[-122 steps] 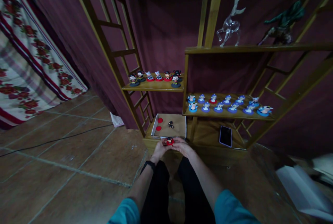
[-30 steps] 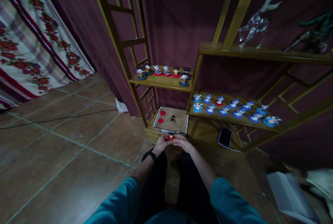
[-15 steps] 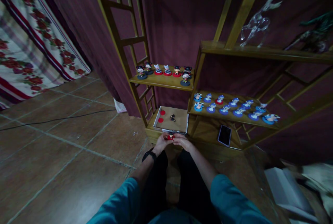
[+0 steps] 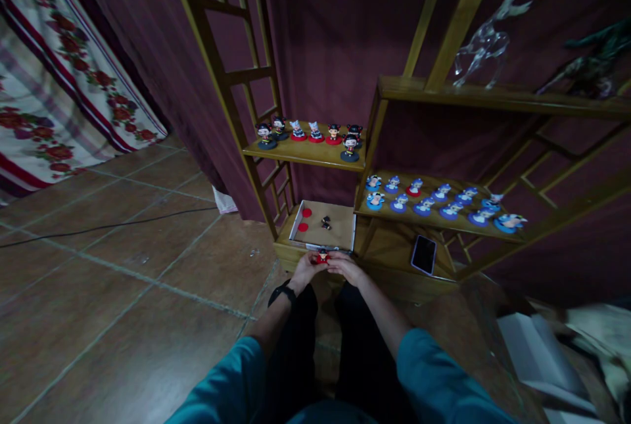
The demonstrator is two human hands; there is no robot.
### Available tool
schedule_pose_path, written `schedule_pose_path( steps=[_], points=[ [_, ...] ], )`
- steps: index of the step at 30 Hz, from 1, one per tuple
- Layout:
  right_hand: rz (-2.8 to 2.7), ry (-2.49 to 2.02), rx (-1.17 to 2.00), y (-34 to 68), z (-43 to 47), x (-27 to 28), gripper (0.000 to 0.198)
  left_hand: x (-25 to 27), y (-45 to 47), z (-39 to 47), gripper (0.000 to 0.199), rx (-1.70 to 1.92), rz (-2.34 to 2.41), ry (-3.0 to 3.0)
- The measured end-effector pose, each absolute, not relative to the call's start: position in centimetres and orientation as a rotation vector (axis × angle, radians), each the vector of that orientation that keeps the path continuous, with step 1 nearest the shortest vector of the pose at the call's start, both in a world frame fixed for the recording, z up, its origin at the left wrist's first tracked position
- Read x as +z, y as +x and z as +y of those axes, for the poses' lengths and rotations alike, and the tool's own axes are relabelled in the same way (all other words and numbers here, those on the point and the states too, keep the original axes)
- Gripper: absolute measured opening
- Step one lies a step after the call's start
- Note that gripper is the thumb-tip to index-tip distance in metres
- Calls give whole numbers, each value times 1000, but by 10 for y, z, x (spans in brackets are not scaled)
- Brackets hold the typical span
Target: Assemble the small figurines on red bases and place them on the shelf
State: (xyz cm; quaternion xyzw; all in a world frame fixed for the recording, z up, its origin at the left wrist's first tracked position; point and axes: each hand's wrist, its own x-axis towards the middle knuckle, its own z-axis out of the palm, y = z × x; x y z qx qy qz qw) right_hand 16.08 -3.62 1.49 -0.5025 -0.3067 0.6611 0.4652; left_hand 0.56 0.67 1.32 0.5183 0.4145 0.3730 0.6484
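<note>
A small figurine (image 4: 323,256) with dark hair and a red base is held between both hands, in front of a shallow box. My left hand (image 4: 306,269) is closed on its left side, a dark band round the wrist. My right hand (image 4: 345,266) grips it from the right. Inside the cardboard box (image 4: 340,230) lie two red discs (image 4: 304,219) and a couple of small dark pieces (image 4: 326,222). Figurines with dark hair (image 4: 350,145) and pale ones on red bases (image 4: 298,131) stand on the shelf above.
Several blue and purple figurines (image 4: 424,206) fill the right shelf (image 4: 365,211). Below them lies a phone (image 4: 424,255). A clear deer ornament (image 4: 486,43) stands on the upper right shelf. A white box (image 4: 535,348) sits on the floor at right; a black cable (image 4: 113,224) crosses the tiles at left.
Both hands keep the figurine in nearly the same place, and it now appears slightly more upright. The whole view has shifted a little; the shelves and box look unchanged.
</note>
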Motion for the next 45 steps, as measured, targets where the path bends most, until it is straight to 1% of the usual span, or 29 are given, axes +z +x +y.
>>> schedule_pose_path(
  steps=[9, 15, 24, 29, 35, 41, 45],
  points=[
    [-756, -1247, 1600, 161, -35, 14, 33, 13, 7, 7, 43, 812, 980, 1250],
    [-767, -1235, 1604, 161, -36, 17, 31, 12, 7, 8, 41, 808, 980, 1264],
    [-728, -1245, 1612, 161, -34, 17, 33, 6, 8, 11, 42, 819, 937, 1246],
    [-728, -1242, 1601, 161, -33, 14, 32, 9, 8, 9, 40, 790, 936, 1242],
    [-737, -1247, 1597, 160, -32, 13, 32, 11, 10, 7, 42, 786, 919, 1205],
    [-747, -1250, 1594, 159, -32, 12, 31, 5, 12, 8, 49, 842, 926, 1181],
    [-755, -1267, 1594, 158, -31, 13, 31, 3, 12, 8, 49, 874, 938, 1165]
  ],
)
